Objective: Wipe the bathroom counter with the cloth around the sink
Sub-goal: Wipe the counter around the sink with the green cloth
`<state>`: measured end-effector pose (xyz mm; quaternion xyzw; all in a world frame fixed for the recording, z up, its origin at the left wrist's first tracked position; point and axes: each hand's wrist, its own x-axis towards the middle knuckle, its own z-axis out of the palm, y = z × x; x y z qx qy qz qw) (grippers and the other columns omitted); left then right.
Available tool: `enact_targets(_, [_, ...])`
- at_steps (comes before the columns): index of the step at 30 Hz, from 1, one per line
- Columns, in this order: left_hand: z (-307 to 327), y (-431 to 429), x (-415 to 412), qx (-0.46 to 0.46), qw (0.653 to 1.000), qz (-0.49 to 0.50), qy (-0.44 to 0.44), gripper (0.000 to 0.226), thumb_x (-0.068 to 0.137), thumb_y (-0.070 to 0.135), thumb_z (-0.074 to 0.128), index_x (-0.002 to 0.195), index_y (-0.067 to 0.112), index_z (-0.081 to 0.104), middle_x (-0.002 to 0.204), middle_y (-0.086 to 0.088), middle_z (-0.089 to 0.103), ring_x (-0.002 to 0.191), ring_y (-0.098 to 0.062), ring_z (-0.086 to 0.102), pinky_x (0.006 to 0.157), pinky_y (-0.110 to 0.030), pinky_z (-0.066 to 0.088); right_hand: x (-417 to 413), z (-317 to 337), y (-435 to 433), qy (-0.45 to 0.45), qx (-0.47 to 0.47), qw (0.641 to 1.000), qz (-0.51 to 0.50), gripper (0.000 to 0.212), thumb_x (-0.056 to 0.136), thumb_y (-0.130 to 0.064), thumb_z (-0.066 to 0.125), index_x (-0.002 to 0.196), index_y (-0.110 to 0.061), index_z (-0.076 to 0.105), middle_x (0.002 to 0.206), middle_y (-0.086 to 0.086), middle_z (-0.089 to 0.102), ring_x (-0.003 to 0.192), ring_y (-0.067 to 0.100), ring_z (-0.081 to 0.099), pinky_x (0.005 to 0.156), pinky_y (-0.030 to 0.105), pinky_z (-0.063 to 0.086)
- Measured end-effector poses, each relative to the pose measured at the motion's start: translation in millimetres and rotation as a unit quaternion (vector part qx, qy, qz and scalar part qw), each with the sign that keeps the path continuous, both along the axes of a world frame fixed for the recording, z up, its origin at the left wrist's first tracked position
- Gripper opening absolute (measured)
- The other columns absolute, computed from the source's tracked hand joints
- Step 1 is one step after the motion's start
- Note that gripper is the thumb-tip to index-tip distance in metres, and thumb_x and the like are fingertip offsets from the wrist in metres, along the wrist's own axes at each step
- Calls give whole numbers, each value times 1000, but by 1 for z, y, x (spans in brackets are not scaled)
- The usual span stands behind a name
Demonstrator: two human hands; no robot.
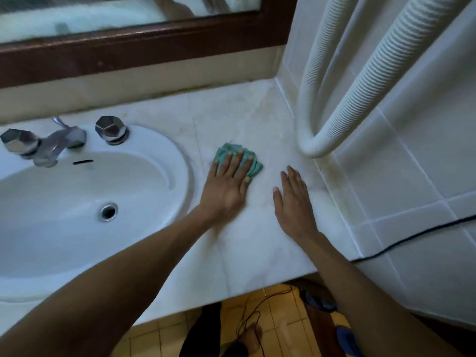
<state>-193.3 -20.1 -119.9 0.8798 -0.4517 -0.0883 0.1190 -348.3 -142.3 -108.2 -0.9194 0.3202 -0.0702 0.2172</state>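
Note:
A folded green cloth (253,161) lies on the pale marble counter (244,119), just right of the white oval sink (77,197). My left hand (226,186) presses flat on the cloth with its fingers spread over it, covering most of it. My right hand (293,202) rests palm down on the bare counter to the right, fingers together, holding nothing, close to the tiled side wall.
A chrome faucet (59,145) with two faceted knobs (110,130) stands at the sink's back rim. A white ribbed hose (355,99) loops down against the tiled wall (412,163) at the right. A wood-framed mirror (128,47) runs along the back. The counter's front edge (231,295) overhangs a yellow tiled floor.

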Motion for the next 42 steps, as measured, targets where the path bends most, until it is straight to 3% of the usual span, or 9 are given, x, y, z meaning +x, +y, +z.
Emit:
enact_targets(5, [0, -5, 26, 6, 1000, -4, -9, 56, 106, 43, 22, 161, 30, 18, 169, 3, 16, 157, -20, 6, 126, -44, 3, 62, -1, -17, 37, -15, 999, -6, 55, 106, -27, 33, 155, -4, 23, 166, 13, 13, 154, 24, 10, 126, 37, 6])
enact_targets(14, [7, -36, 162, 27, 999, -28, 32, 56, 107, 45, 18, 161, 34, 11, 170, 6, 7, 157, -19, 2, 126, -44, 3, 130, -3, -40, 52, -10, 997, -55, 59, 105, -29, 35, 156, -2, 19, 166, 14, 9, 155, 26, 7, 126, 43, 6])
enact_targets(21, [10, 1, 252, 60, 988, 140, 36, 57, 106, 44, 17, 161, 31, 9, 170, -1, 5, 157, -26, 2, 126, -47, 3, 163, -1, -53, 48, -6, 995, -82, 59, 105, -30, 36, 155, -3, 21, 166, 14, 11, 154, 27, 8, 126, 43, 7])
enact_targets(26, [8, -45, 216, 45, 961, 266, 58, 61, 105, 41, 15, 162, 23, 0, 170, -6, -5, 156, -33, -7, 124, -53, -7, 161, -8, -56, 29, -24, 996, -80, 58, 104, -31, 38, 154, -3, 25, 165, 15, 15, 154, 27, 11, 126, 42, 9])
enact_targets(28, [9, -78, 189, 38, 970, 230, 70, 61, 105, 40, 14, 162, 22, -1, 170, -4, -6, 156, -32, -10, 124, -53, -9, 159, -9, -58, 19, -25, 996, -80, 58, 104, -31, 37, 154, -4, 26, 165, 14, 16, 154, 26, 11, 126, 41, 9])
enact_targets(31, [6, -91, 155, 27, 997, 63, 38, 59, 106, 41, 15, 162, 27, 2, 170, 0, -2, 156, -29, -8, 125, -51, -6, 156, -11, -61, 5, -28, 995, -98, 55, 104, -31, 37, 153, -5, 29, 165, 13, 18, 154, 25, 13, 126, 40, 11])
enact_targets(34, [0, -58, 143, 18, 997, -70, 12, 58, 105, 44, 14, 161, 30, 6, 170, 4, 4, 157, -24, -3, 126, -47, -3, 153, -13, -64, 2, -32, 993, -114, 54, 105, -30, 37, 153, -7, 31, 165, 12, 20, 153, 25, 15, 125, 39, 14])
enact_targets(38, [-4, -52, 161, 12, 994, -104, -8, 58, 105, 47, 12, 161, 33, 10, 169, 7, 10, 157, -20, 3, 127, -45, 1, 152, -15, -64, -18, -41, 992, -121, 52, 104, -28, 40, 151, -6, 36, 162, 13, 27, 151, 27, 23, 124, 41, 20])
enact_targets(42, [2, -121, 185, 28, 996, -86, 11, 60, 104, 49, 10, 161, 31, 6, 170, 4, 5, 157, -22, -1, 126, -46, -5, 155, -15, -69, -26, -48, 991, -125, 51, 104, -26, 42, 149, -3, 38, 161, 15, 30, 150, 28, 27, 123, 41, 23])
